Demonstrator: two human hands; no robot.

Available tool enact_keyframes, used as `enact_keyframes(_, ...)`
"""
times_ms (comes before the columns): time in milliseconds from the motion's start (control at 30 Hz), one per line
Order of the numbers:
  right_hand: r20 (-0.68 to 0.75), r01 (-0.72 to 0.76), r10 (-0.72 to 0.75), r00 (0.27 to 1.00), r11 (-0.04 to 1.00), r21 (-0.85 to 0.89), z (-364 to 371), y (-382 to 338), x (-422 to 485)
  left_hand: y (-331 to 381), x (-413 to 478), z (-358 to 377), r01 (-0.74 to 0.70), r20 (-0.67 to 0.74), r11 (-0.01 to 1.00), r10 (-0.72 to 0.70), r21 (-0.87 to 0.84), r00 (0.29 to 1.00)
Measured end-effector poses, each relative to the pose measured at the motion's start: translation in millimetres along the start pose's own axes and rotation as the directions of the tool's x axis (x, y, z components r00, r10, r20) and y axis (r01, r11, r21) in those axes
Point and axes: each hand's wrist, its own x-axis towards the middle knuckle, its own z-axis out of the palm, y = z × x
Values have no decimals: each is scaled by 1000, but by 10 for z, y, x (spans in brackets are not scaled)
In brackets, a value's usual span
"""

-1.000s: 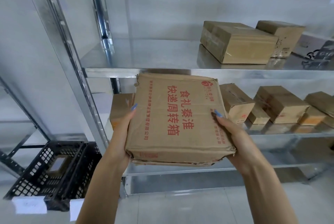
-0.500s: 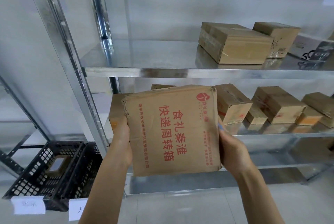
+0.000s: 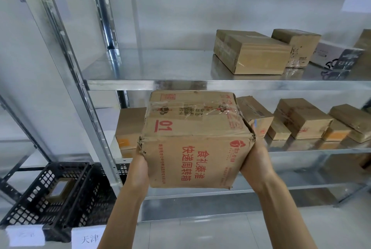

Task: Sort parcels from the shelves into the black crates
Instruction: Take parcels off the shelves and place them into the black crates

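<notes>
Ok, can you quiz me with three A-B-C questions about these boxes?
1. Where do the black crates stand? A) on the top shelf B) on the floor, left of the shelves C) on a chair
2. What colour is the writing on the big box? A) red B) blue C) green
3. Who holds the big box? A) nobody B) one hand C) both hands
Answers: 1 B: they sit low beside the shelves. 2 A: red letters, red 01. 3 C: left hand and right hand grip its sides.
</notes>
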Motion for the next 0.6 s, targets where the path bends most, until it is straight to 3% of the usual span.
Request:
enact_keyframes(300,-57,87,-88,995,996,-15,-235,170,93,-76,-29,83,-34,47,998,32,44,998)
enact_keyframes(400,-110,105,-106,988,994,-19,-287,216,128,-10,-51,123,-49,69,996,54,-78,996)
enact_keyframes(500,-90,143,-148,985,988,-66,-346,273,112,131,-38,109,53,62,976,-41,-209,997)
enact_keyframes(600,-26,141,-146,989,981,-137,-413,354,90,228,56,62,207,34,964,-204,-169,978)
